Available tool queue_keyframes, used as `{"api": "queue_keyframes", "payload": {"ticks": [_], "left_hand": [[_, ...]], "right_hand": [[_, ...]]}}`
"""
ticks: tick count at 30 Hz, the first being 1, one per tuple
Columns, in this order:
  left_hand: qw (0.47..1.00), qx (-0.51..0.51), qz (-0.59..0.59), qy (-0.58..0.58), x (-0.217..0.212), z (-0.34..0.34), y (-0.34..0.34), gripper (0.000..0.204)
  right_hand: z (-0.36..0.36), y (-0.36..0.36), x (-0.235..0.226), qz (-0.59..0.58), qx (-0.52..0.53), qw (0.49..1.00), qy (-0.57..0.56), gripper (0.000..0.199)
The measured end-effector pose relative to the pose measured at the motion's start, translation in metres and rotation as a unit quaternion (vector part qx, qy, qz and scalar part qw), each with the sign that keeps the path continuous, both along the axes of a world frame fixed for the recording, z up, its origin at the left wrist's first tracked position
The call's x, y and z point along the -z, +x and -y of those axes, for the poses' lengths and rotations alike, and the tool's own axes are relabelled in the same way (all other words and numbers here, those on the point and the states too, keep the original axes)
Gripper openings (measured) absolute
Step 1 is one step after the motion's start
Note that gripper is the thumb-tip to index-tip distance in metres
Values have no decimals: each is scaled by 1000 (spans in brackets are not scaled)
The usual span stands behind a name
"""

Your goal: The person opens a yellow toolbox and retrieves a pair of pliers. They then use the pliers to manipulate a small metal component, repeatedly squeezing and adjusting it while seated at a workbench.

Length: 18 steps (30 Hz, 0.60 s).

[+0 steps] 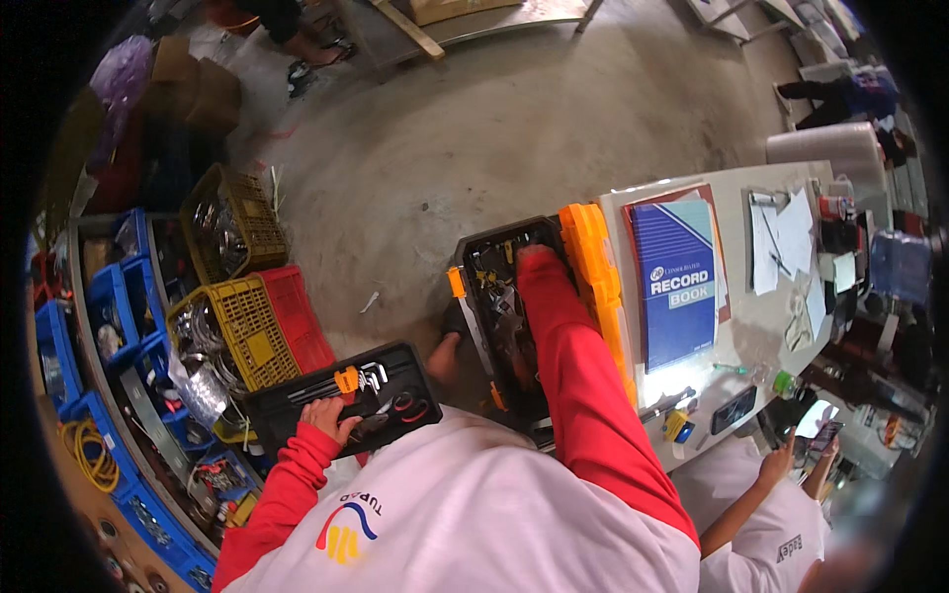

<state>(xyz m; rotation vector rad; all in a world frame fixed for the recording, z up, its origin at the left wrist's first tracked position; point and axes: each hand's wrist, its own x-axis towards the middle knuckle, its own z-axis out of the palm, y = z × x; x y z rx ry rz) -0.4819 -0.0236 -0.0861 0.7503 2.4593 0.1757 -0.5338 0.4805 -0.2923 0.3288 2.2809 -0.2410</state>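
My left hand (324, 416) grips the near edge of a black tool tray (297, 400), which holds an orange-handled tool, pliers and several metal keys. The tray is held out to my left, above the floor. My right arm (568, 346), in a red sleeve, reaches down into an open black toolbox (484, 296) with an orange lid (593, 267). The toolbox is full of loose tools. My right hand is buried among them at the end of the sleeve, and I cannot see its fingers.
A grey table (751, 326) right of the toolbox carries a blue book (677, 282), papers and a phone. Yellow (232, 321) and red (297, 316) crates and blue bins (109, 306) stand at left. Another person (781, 514) at lower right holds a phone.
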Motion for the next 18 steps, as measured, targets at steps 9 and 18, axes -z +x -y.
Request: {"api": "queue_keyframes", "payload": {"ticks": [9,18], "left_hand": [[998,-35,-10,42,16,-8,-1,38],[992,70,-5,103,23,-61,-39,41]], "right_hand": [[1,62,-82,-152,254,955,8,21],[70,186,-203,-484,342,802,-64,29]]}}
